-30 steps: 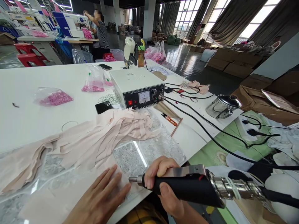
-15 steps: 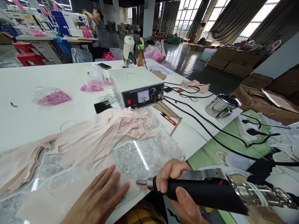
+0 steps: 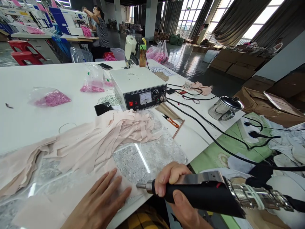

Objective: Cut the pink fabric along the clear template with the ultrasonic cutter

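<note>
**Left hand flat on pale fabric, right hand wrapped around a metal-tipped tool**

A white control box (image 3: 135, 79) with a dial and a red switch stands on the white table (image 3: 23, 124). In front of it, at the table's near edge, the person's left hand (image 3: 102, 200) lies palm down on a pale pink fabric piece (image 3: 57, 194), its fingers extended, slightly apart and gripping nothing. To the right of that hand, also in front of the box, the right hand (image 3: 183, 206) has its fingers and thumb curled around a black handheld tool (image 3: 202, 197). The tool's slim metal tip points left at the fabric piece's right edge; whether it touches the cloth cannot be told.

Between the left hand and the box, a heap of pale pink strips (image 3: 119, 130) lies on a glossy grey-patterned mat (image 3: 133, 160), its far end near the box's front. Orange-handled snips (image 3: 171, 121) rest just to the front right of the box. A lidded glass mug (image 3: 220, 111) stands well to its right, beyond the black cables (image 3: 214, 139). Left of the box are two clear bags of pink bits (image 3: 52, 98); at its front left corner lies a dark phone (image 3: 103, 108). Behind it stands a bottle (image 3: 142, 57).
</note>
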Demonstrator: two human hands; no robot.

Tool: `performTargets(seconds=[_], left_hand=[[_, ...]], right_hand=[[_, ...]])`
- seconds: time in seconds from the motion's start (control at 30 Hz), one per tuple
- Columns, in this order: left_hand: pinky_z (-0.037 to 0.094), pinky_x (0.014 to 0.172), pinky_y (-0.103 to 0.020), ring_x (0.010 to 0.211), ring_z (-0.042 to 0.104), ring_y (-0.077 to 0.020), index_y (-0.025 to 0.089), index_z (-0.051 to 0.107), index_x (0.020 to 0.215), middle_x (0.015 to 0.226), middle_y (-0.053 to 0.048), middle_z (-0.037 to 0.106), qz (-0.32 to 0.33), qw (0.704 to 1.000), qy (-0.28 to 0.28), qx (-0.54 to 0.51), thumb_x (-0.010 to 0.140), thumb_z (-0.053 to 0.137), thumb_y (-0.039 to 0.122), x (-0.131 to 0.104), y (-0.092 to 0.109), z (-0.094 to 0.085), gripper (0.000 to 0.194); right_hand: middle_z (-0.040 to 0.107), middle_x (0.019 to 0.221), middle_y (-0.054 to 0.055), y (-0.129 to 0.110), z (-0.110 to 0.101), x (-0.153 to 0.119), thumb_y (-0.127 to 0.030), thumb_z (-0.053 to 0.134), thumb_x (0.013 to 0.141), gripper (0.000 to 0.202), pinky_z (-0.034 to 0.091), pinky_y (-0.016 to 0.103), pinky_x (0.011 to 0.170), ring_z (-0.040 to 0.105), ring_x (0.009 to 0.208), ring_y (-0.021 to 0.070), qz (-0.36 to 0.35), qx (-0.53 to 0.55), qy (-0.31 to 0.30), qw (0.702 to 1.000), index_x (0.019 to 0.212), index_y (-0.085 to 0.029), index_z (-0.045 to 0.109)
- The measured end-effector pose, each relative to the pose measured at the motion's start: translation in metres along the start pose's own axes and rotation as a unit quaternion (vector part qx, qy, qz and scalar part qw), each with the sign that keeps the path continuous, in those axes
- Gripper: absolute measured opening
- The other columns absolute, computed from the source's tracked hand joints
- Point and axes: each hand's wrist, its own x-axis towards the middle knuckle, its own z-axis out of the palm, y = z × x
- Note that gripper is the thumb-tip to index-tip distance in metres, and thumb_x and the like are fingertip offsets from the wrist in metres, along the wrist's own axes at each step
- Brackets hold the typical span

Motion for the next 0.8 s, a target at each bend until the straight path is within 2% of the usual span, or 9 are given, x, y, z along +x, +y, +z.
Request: performTargets(seconds=[0.13, 0.33, 0.47, 0.8], left_hand=[[0.039, 0.116, -0.045, 0.147, 0.036, -0.0307, 0.030, 0.057, 0.143, 0.144, -0.004, 0.059, 0.005, 1.000, 0.000, 0.008, 0.098, 0.039, 0.013, 0.001, 0.000, -0.001, 0.051], [0.037, 0.118, -0.044, 0.147, 0.038, -0.0294, 0.032, 0.055, 0.144, 0.145, -0.003, 0.058, 0.003, 1.000, 0.003, 0.009, 0.099, 0.040, 0.014, -0.001, -0.001, 0.002, 0.051], [0.036, 0.118, -0.044, 0.147, 0.037, -0.0282, 0.035, 0.050, 0.148, 0.146, -0.001, 0.057, -0.007, 1.000, 0.008, 0.006, 0.100, 0.039, 0.015, -0.003, -0.001, 0.004, 0.053], [0.040, 0.116, -0.043, 0.145, 0.040, -0.0292, 0.035, 0.052, 0.147, 0.148, -0.002, 0.056, -0.007, 1.000, 0.010, 0.000, 0.101, 0.037, 0.017, -0.003, -0.001, 0.002, 0.051]], right_hand=[[0.060, 0.086, 0.002, -0.003, -0.002, 0.002, -0.040, 0.063, 0.091, 0.016, 0.053, 0.035, 0.053, 0.057, 0.055, 0.0143, 0.008, -0.001, -0.003, 1.000, 0.097, -0.026, 0.056], [0.056, 0.082, 0.000, -0.016, -0.005, 0.003, -0.042, 0.062, 0.091, 0.015, 0.049, 0.029, 0.049, 0.054, 0.052, 0.0116, 0.002, 0.013, 0.063, 0.998, 0.094, -0.027, 0.060], [0.055, 0.083, 0.000, -0.015, -0.007, 0.000, -0.043, 0.061, 0.090, 0.016, 0.049, 0.029, 0.049, 0.053, 0.052, 0.0105, 0.010, 0.013, 0.061, 0.998, 0.095, -0.027, 0.060], [0.055, 0.086, -0.001, -0.009, -0.004, -0.002, -0.044, 0.061, 0.092, 0.017, 0.050, 0.029, 0.051, 0.053, 0.053, 0.0102, 0.015, 0.030, 0.065, 0.997, 0.097, -0.029, 0.059]])
